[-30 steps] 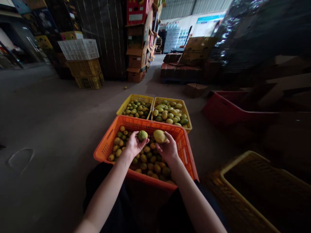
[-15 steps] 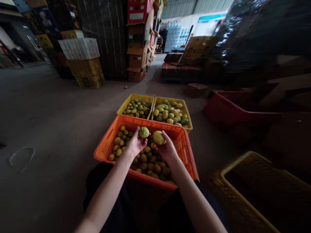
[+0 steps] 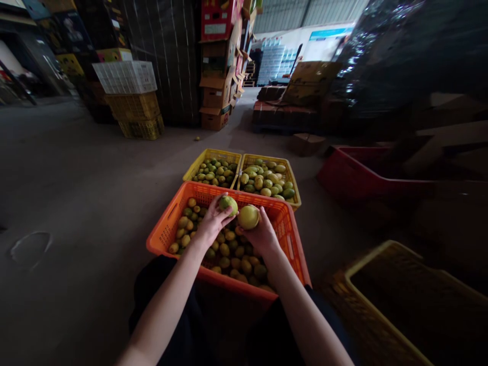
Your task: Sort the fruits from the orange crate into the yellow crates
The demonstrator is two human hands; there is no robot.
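Note:
My left hand [image 3: 213,221] has its fingers around a green lemon [image 3: 228,205]. Beside it, my right hand [image 3: 261,233] cups a larger, paler yellow-green lemon [image 3: 248,217]. Both fruits are held up over the orange crate [image 3: 168,216], close to each other. Many loose yellow and green lemons [image 3: 236,263] lie inside that crate, partly hidden by my hands and forearms. Just beyond its far rim, a left yellow crate [image 3: 189,173] and a right yellow crate [image 3: 293,179] stand side by side, each holding more of the fruit.
A yellow crate [image 3: 375,249] is near me at the right, with a red bin [image 3: 343,175] beyond it. Stacked crates [image 3: 135,104] and cardboard boxes [image 3: 215,96] stand at the back. One small fruit [image 3: 197,138] lies on the floor.
My left hand has moved slightly right, turning the green lemon with its fingers now over the front. The pale lemon has turned a little in my right hand.

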